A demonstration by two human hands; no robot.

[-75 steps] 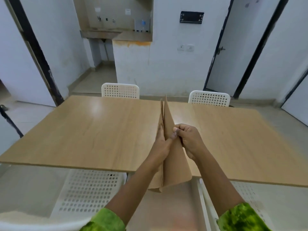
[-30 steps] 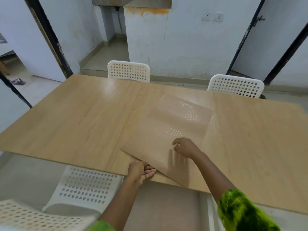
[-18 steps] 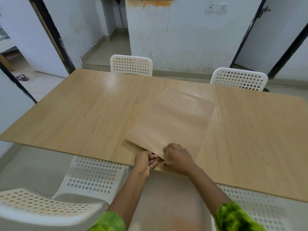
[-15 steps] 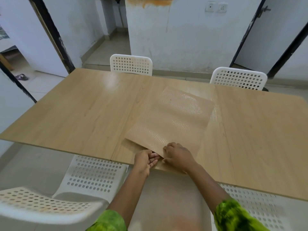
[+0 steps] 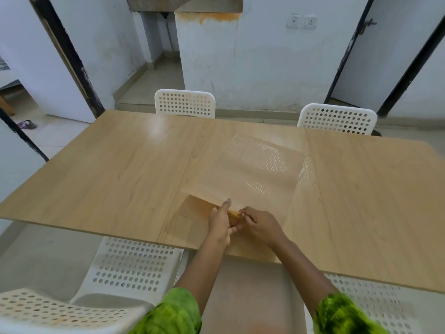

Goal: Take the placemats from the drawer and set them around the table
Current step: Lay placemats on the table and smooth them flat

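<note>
A person in green sleeves [image 5: 178,312] stands at the near rim of a pale wooden surface [image 5: 115,179], separating a stack of tan placemats [image 5: 196,209] that lies flat just in front of them, close to that rim. The left hand [image 5: 219,226] curls round the near edge of the top placemat [image 5: 255,174], thumb pointing up against it. The right hand [image 5: 263,227] pinches the same edge just beside it, and the two hands touch. The near-left corner of the top placemat is raised off the sheet beneath, whose bare corner shows to the left of the hands. How many sheets lie under it cannot be told. No placemat appears to be set at any seat, so the laying-out seems barely begun. Done well, this step means peeling away one sheet only. The glossy sheets look thin and likely to cling, so a thumb slid between the layers, with the other hand pressing the rest down, should free it cleanly. Lifting too fast could drag the stack toward the rim and off it. A white perforated far chair [image 5: 185,103] and a near chair [image 5: 132,268], each with a twin to its right, probably mark where the placemats belong
</note>
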